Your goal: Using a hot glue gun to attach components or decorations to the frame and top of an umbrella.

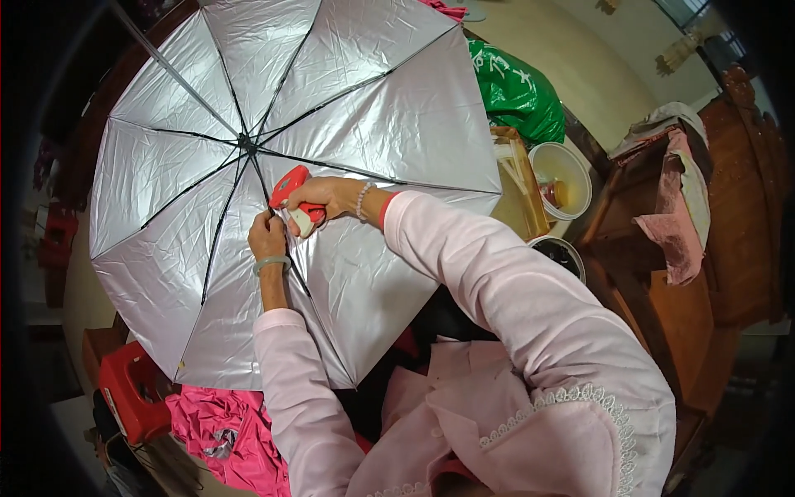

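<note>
Right grip (335, 197) is closed around a red-and-white hand tool (289, 185); left grip (267, 238) pinches at a black rib (259, 176).
Open umbrella (397, 124) spreads beneath both, silver underside up: probably light, its cloth (381, 240) soft and slippery, the rib thin and springy, so best held near a joint.

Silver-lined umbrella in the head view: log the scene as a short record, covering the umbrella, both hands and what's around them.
Silver-lined umbrella: open, inside facing the camera
Grey metal shaft: runs from the hub toward upper left
Left hand: fingertips at a thin black rib; grip unclear
Right hand: wrapped round a red-and-cream handheld tool
Upper right: shiny green plastic bag
Lower left: red plastic stool, crumpled bright-pink fabric
</note>
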{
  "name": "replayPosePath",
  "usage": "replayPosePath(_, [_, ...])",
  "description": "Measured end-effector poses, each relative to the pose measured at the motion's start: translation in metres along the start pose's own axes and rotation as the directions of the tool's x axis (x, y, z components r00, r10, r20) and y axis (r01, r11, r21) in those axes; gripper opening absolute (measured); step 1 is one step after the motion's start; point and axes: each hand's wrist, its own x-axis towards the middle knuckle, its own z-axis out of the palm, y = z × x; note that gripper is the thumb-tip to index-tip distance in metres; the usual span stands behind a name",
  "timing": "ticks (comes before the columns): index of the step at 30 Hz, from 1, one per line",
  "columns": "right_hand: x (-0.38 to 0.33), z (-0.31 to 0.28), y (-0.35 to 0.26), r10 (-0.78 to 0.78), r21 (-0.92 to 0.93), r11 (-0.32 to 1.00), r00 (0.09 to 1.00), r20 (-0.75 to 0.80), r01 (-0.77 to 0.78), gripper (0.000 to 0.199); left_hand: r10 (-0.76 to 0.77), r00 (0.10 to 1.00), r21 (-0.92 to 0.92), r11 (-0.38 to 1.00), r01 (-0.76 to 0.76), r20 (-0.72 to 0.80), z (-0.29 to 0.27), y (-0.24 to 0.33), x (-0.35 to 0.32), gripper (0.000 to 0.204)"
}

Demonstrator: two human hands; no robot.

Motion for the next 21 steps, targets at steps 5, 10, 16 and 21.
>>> replayPosePath(5, [0.008, -0.008, 0.001, -0.007, 0.042, 0.999, 1.000, 0.026, 0.006, 0.021, 0.013, 1.000, 0.019, 1.000, -0.013, -0.017, 0.004, -0.002, 0.005, 0.028])
replayPosePath(10, [0.004, -0.002, 0.002, 0.013, 0.102, 0.995, 0.998, 0.054, -0.019, 0.024, -0.006, 1.000, 0.010, 1.000, 0.006, -0.024, -0.001, -0.001, 0.000, 0.027])
replayPosePath(16, [-0.003, -0.003, -0.001, 0.050, 0.164, 0.985, 0.997, 0.057, -0.059, 0.028, -0.024, 1.000, -0.002, 1.000, 0.024, 0.017, -0.001, 0.010, 0.000, 0.027])
replayPosePath(21, [0.004, -0.004, 0.001, 0.055, 0.178, 0.982, 0.995, 0.078, -0.069, 0.027, 0.020, 1.000, 0.026, 0.999, -0.020, -0.016, -0.004, 0.010, -0.001, 0.028])
